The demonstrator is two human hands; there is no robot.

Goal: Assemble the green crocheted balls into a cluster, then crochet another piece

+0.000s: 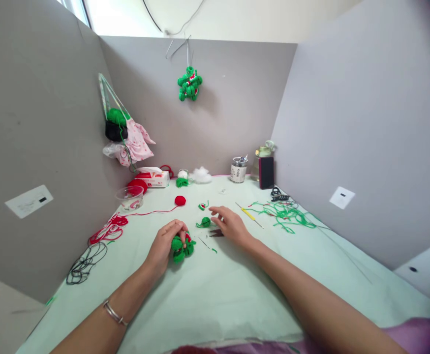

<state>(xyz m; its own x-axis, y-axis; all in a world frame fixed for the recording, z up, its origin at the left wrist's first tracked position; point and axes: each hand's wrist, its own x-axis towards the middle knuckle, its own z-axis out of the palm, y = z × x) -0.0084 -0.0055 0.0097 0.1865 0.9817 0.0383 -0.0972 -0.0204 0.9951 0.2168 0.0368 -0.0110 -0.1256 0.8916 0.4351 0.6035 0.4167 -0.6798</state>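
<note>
My left hand (168,241) is closed around a bundle of green crocheted pieces (180,250) with a bit of red and white on it, low over the table. My right hand (228,223) reaches in from the right with its fingers apart and nothing in them. Just left of its fingertips lies a round green crocheted piece (204,222) with a yarn tail. Slightly farther back is a small green, white and red piece (202,206). A thin needle (203,243) and a green yarn scrap (214,250) lie between my hands.
A yellow-handled crochet hook (248,214) and tangled green yarn (289,215) lie to the right. Leftward are a red yarn ball (180,200), loose red yarn (109,229) and dark cord (85,263). A tissue box (152,177) and pen tin (238,170) stand at the back.
</note>
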